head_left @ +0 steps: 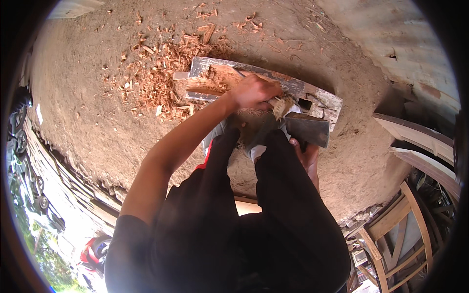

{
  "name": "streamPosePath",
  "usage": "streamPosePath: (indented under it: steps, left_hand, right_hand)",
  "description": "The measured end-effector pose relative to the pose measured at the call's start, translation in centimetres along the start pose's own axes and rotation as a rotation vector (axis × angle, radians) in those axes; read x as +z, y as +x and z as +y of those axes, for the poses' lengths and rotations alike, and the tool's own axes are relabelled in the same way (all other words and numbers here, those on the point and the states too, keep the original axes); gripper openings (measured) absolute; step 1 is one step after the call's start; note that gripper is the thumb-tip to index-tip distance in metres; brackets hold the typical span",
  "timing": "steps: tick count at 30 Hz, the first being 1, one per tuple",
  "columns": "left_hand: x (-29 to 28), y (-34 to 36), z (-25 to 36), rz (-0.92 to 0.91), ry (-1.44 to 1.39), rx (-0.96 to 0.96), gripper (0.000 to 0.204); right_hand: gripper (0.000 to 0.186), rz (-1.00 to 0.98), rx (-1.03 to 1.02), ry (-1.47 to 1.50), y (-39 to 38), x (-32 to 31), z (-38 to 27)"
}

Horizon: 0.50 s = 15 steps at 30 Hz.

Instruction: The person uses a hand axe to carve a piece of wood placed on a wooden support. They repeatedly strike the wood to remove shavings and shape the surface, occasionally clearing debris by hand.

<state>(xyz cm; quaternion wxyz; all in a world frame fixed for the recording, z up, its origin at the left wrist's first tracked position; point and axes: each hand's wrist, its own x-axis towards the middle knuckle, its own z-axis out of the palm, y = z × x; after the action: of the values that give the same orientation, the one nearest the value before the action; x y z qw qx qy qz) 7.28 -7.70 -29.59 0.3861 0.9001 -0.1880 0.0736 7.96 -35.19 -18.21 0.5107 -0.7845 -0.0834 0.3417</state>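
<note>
My left hand [256,91] is closed round a chisel whose thin metal shaft [238,72] slants toward the wood. Below the fist sticks out its frayed, splayed wooden end [280,107]. Under it lies a thick wooden beam [288,87] with worn, whitish-grey paint, a square hole on the right and a reddish hollow, freshly cut, on the left. My right hand [309,157] grips a tool with a dark, broad, block-like head [308,130]; its handle is mostly hidden. That head is close beside the chisel's frayed end, near the beam's right part.
Reddish wood shavings [163,73] cover the dirt floor [342,180] left of the beam. Curved boards [415,132] and a wooden frame [398,234] stand on the right, below a corrugated metal sheet [405,39]. Stacked planks [73,180] and a red motorcycle [93,254] are at the left.
</note>
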Motion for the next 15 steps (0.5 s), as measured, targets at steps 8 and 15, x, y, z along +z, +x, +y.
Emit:
streamPosePath:
  steps: [8,15]
  left_hand:
    - [0.6,-1.6,-0.9,0.039,0.009,-0.091,0.039]
    - [0.6,-0.7,0.1,0.111,-0.043,0.062,0.041]
  right_hand:
    - [0.038,-0.026,-0.033,-0.154,-0.9,-0.2,0.4]
    - [0.039,-0.022,-0.113,-0.184,-0.4,0.4,-1.6]
